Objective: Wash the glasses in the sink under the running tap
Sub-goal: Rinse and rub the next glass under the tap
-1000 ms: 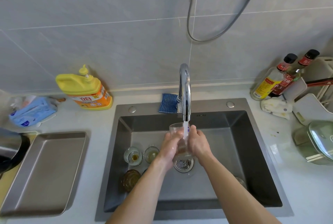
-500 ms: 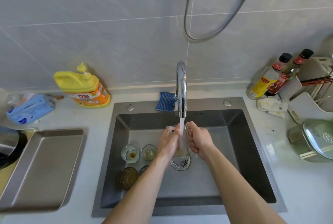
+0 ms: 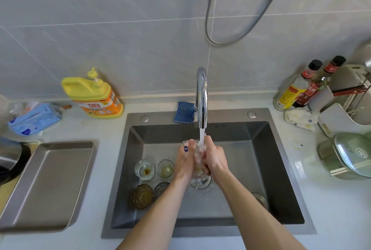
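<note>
Both hands hold one clear glass point(image 3: 197, 150) upright under the stream from the chrome tap point(image 3: 201, 97), above the drain point(image 3: 200, 181) of the dark steel sink point(image 3: 259, 167). My left hand point(image 3: 183, 161) wraps its left side, and my right hand point(image 3: 213, 158) curls round its right side with fingers at the rim. Water runs into the glass. At the sink's left stand two clear glasses point(image 3: 144, 170) point(image 3: 165, 168) with yellowish dregs. In front of them sit an amber glass point(image 3: 142, 196) and a greyish one point(image 3: 161, 189), partly hidden by my left forearm.
A steel tray point(image 3: 46, 185) lies left of the sink, with a yellow detergent bottle point(image 3: 94, 97) and a blue packet point(image 3: 33, 119) behind it. A blue cloth point(image 3: 184, 112) sits by the tap base. Sauce bottles point(image 3: 301, 87), a rag point(image 3: 301, 119) and a lidded green pot point(image 3: 349, 158) crowd the right counter.
The view has shifted slightly. My right hand's fingers have moved up to the glass rim under the stream; the glass stays under the tap.
</note>
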`<state>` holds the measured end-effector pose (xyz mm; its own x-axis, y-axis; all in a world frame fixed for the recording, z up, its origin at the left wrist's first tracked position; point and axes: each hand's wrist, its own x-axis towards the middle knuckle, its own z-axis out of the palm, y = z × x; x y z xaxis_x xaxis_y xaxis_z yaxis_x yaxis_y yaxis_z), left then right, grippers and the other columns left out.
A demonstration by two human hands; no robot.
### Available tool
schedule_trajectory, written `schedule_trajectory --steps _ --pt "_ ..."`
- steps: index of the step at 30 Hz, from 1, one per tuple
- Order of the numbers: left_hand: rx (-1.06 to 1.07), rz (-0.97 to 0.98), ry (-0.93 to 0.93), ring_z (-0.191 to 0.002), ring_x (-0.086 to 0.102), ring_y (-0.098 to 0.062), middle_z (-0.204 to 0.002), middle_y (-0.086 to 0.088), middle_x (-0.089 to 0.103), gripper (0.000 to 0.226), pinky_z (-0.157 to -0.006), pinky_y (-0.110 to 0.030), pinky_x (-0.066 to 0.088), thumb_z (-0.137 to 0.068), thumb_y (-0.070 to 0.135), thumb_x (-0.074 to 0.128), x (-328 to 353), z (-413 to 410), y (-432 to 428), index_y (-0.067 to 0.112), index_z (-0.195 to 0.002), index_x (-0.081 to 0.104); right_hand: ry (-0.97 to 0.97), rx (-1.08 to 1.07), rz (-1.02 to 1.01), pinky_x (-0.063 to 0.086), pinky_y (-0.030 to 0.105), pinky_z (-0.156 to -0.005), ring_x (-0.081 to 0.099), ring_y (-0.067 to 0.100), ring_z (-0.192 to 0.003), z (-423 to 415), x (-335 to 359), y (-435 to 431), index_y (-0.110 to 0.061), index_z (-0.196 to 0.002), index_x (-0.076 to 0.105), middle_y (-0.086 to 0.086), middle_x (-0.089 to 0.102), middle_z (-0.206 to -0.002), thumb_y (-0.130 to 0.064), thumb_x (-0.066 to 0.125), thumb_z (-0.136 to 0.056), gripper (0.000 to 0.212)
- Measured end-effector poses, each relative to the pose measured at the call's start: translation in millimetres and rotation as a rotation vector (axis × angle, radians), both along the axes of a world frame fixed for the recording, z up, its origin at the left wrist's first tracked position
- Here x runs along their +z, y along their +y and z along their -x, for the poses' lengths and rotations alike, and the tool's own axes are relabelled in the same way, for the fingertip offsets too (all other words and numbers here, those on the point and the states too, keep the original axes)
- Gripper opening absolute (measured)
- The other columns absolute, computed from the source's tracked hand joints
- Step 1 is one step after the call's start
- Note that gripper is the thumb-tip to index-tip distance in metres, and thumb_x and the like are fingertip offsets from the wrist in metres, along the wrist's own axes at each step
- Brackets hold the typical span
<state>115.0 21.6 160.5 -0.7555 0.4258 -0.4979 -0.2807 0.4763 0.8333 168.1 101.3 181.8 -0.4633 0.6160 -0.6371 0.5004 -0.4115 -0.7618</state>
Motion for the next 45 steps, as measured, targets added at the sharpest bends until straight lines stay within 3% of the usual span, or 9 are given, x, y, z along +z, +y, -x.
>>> schedule_trajectory --steps 8,13,20,24,27,34,37,41,45 --pt "0.000 -0.128 -0.121 -0.044 0.055 -0.018 -0.050 -0.002 0.056 0.061 -0.045 -0.024 0.046 -0.100 0.061 0.052 0.0 9.5 1.2 0.015 -0.060 0.058 0.365 -0.076 -0.043 0.036 0.023 -0.039 0.045 0.016 -0.041 -2.4 -10.1 -16.9 -0.004 -0.089 0.061 0.011 0.053 -0.064 -0.028 0.045 -0.110 0.037" --pt "0.015 -0.133 -0.232 -0.097 0.076 -0.023 -0.099 0.001 0.080 0.048 -0.067 -0.039 0.063 -0.099 0.069 0.047 2.5 1.8 6.3 0.032 -0.102 0.076 0.269 -0.184 -0.096 0.043 0.025 -0.051 0.045 0.012 -0.049 4.6 -8.0 -10.3 -0.004 -0.084 0.072 0.005 0.051 -0.058 -0.047 0.060 -0.101 0.048" --pt "-0.024 -0.093 -0.172 -0.087 0.070 -0.016 -0.089 -0.001 0.075 0.064 -0.050 -0.017 0.053 -0.100 0.071 0.037 6.5 9.0 6.2 0.020 -0.104 0.075 0.270 -0.109 -0.283 0.050 0.032 -0.063 0.056 0.013 -0.062 1.0 -6.2 -20.0 -0.008 -0.087 0.068 -0.001 0.060 -0.065 -0.036 0.051 -0.106 0.038" --pt "-0.030 -0.168 -0.490 -0.102 0.072 -0.026 -0.109 -0.009 0.078 0.077 -0.079 -0.036 0.055 -0.098 0.078 0.024 2.0 15.0 0.2 0.025 -0.107 0.080 0.224 -0.062 -0.478 0.044 0.029 -0.098 0.052 0.008 -0.113 2.5 -19.3 -14.2 -0.032 -0.114 0.068 -0.010 0.060 -0.114 -0.033 0.052 -0.106 0.019" --pt "-0.036 -0.184 -0.572 -0.067 0.066 -0.020 -0.084 -0.010 0.074 0.076 -0.061 -0.026 0.045 -0.103 0.070 0.022 -2.9 14.0 -0.2 0.020 -0.095 0.079 0.201 0.017 -0.348 0.042 0.031 -0.108 0.051 0.004 -0.120 2.7 -27.8 -0.1 -0.028 -0.138 0.053 -0.008 0.045 -0.134 -0.039 0.054 -0.105 0.035" --pt "0.223 -0.373 -0.708 -0.075 0.076 -0.023 -0.102 -0.012 0.079 0.052 -0.061 -0.030 0.058 -0.109 0.051 0.037 -10.8 6.8 1.3 0.017 -0.117 0.076 0.049 -0.117 -0.416 0.057 0.035 -0.070 0.068 0.019 -0.073 -2.8 -13.1 22.5 -0.016 -0.081 0.064 -0.001 0.072 -0.078 -0.044 0.070 -0.089 0.030" --pt "0.382 -0.363 -0.698 -0.097 0.076 -0.031 -0.108 -0.018 0.078 0.074 -0.088 -0.042 0.059 -0.106 0.065 0.027 -17.2 4.4 6.9 0.009 -0.122 0.074 -0.006 0.077 -0.397 0.056 0.030 -0.063 0.066 0.006 -0.055 -4.6 -8.7 22.3 -0.014 -0.067 0.067 -0.003 0.074 -0.063 -0.048 0.064 -0.097 0.046" --pt "0.402 -0.258 -0.664 -0.052 0.060 -0.015 -0.072 -0.007 0.074 0.070 -0.050 -0.025 0.040 -0.104 0.064 0.035 -17.7 9.5 -0.1 0.013 -0.093 0.080 0.016 0.618 -0.296 0.054 0.025 -0.076 0.074 0.002 -0.079 -11.6 -8.5 36.5 -0.026 -0.082 0.081 -0.010 0.080 -0.081 -0.062 0.053 -0.099 0.049" --pt "0.370 -0.166 -0.722 -0.046 0.046 -0.014 -0.062 -0.006 0.060 0.076 -0.035 -0.021 0.031 -0.103 0.068 0.034 -21.1 18.1 -5.1 0.008 -0.082 0.078 -0.059 1.091 -0.588 0.056 0.027 -0.090 0.070 -0.002 -0.090 -10.5 -10.2 46.6 -0.046 -0.104 0.077 -0.016 0.077 -0.094 -0.068 0.055 -0.094 0.033"
